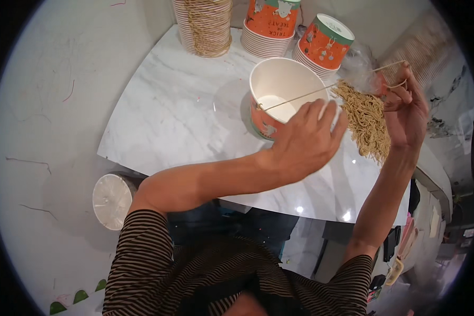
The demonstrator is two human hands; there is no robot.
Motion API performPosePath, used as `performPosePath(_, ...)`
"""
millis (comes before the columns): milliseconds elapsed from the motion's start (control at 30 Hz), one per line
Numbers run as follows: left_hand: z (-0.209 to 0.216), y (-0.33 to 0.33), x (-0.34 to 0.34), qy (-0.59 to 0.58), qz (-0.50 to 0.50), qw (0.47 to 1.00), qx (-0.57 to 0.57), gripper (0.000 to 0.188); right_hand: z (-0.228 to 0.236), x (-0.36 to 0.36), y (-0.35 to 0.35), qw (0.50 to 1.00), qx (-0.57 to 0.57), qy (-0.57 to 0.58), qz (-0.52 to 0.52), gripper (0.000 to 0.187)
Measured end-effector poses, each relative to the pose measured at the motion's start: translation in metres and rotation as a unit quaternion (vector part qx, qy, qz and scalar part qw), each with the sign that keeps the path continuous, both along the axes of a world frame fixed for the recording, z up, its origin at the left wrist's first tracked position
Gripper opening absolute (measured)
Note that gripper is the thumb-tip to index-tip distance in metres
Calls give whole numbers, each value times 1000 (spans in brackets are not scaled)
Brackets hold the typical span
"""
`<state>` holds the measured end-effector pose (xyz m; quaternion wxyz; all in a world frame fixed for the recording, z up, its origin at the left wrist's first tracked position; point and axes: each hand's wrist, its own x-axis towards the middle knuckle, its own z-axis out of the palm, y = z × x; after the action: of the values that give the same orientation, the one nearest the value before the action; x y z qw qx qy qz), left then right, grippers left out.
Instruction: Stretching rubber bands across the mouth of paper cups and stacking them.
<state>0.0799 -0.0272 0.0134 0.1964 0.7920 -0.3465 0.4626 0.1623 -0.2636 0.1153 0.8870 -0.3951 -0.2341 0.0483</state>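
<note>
A paper bucket [269, 126], orange and green outside and white inside, stands upright on the marble-patterned table. A tan cord [306, 96] runs from a knot at its left rim across the mouth, up to the right. My right hand [408, 108] is raised beyond the bucket's right side, pinching the cord, with a bit of it looped by the fingers. My left hand [308, 139] reaches across and curls its fingers at the bucket's near right rim, hiding that side. Beside my right hand lies a pile of cut tan cords [368, 121].
At the back stand a tall stack of nested buckets with cord handles [203, 26] and two stacks of upside-down orange buckets [271, 21] [329, 42]. A clear plastic bag [358, 60] lies behind the cords. A plastic-lined bin [112, 201] stands off the table's left edge.
</note>
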Motion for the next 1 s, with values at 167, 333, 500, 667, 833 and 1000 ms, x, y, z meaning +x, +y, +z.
performPosePath(167, -6, 17, 5, 152, 40, 983, 99, 36, -24, 7, -5, 994, 2, 55, -94, 35)
performPosePath(333, 15, 80, -15, 269, -91, 949, 137, 34, -65, 4, -2, 984, -73, 54, -154, 28)
performPosePath(500, 32, 131, -12, 309, -155, 928, 142, 44, -101, -6, -2, 977, -65, 110, -172, 21)
performPosePath(667, 43, 156, -8, 329, -114, 922, 170, 43, -110, -28, 11, 973, -42, 132, -185, 21)
performPosePath(833, 58, 134, -18, 390, -118, 913, -1, 33, -126, -43, 20, 990, 6, 77, -118, 29)
performPosePath(1000, 65, 64, -11, 508, -149, 843, -94, 23, -122, -58, 52, 983, -2, 132, -127, 34)
